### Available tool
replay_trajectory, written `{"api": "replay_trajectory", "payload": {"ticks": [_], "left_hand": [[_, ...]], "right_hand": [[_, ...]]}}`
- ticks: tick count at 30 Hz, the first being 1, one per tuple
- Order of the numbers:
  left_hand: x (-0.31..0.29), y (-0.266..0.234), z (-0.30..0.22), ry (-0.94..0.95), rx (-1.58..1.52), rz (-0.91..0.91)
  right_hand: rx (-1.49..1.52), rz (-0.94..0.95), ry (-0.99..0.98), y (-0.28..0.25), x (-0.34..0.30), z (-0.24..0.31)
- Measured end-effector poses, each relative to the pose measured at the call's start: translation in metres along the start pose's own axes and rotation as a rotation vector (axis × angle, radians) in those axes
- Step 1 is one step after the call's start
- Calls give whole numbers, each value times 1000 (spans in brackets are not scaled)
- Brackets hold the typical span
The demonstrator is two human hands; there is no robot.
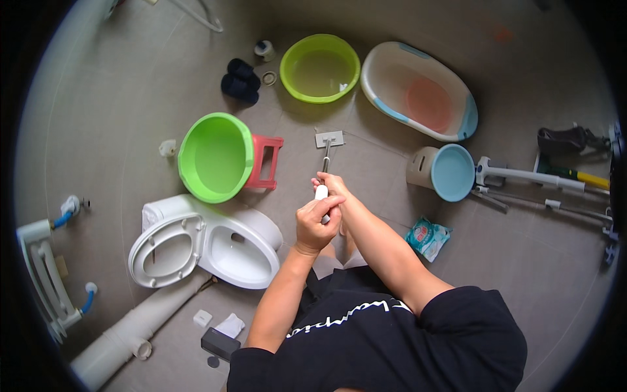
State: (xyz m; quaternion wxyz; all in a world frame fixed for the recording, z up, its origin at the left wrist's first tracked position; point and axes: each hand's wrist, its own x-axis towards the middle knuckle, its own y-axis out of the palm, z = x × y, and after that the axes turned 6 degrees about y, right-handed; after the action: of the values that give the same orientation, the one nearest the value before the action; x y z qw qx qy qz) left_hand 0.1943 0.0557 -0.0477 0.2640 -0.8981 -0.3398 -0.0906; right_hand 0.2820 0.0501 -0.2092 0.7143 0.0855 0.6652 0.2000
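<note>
Both hands on one tool, directly in front of the torso. Left hand (316,222) fisted around the white grip of the scraper (326,157), fingers curled tight over it. Right hand (331,185) just beyond, touching the left, fingers wrapped on the same handle higher up; its fingertips are mostly hidden behind the left fist, so the exact hold is hard to read. Both closed on the handle, neither spread.

Scraper's long axis runs straight away from the body: white grip nearest, thin metal shaft past the right hand, flat grey head at the far end on or just over the floor tiles; contact cannot be told. Head lies well ahead of the fingers. Right hand is the nearer one to it.

Left of the hands: open toilet (215,248), seat up, bowl empty. Beyond that, green tub (215,157) tipped against a red stool (266,160). Right of the hands: a small packet (428,236) on the floor, then a blue bucket (443,171) on its side.

Farthest: green basin (320,68), baby bath (419,90), dark slippers (240,81). Long-handled tools at the right rim are bent by the lens and partly cut off.
</note>
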Motion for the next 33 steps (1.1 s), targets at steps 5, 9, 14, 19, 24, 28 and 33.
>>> {"api": "replay_trajectory", "payload": {"ticks": [5,9,14,19,24,28,33], "left_hand": [[-48,-49,13,-172,68,-257],[-90,-91,10,-272,77,-294],[-135,-128,6,-277,13,-467],[-137,-142,20,-251,25,-603],[-136,-123,44,-292,119,-651],[-141,-114,31,-409,181,-730],[-134,-120,-1,-574,225,-841]], "right_hand": [[-136,-87,40,37,9,-62],[-312,-95,52,48,16,-124],[-532,-161,-43,69,-1,-171],[-632,-142,-150,90,16,-169],[-858,-94,-1,89,49,-155],[-976,-113,137,90,36,-161],[-1020,14,330,74,16,-173]]}}
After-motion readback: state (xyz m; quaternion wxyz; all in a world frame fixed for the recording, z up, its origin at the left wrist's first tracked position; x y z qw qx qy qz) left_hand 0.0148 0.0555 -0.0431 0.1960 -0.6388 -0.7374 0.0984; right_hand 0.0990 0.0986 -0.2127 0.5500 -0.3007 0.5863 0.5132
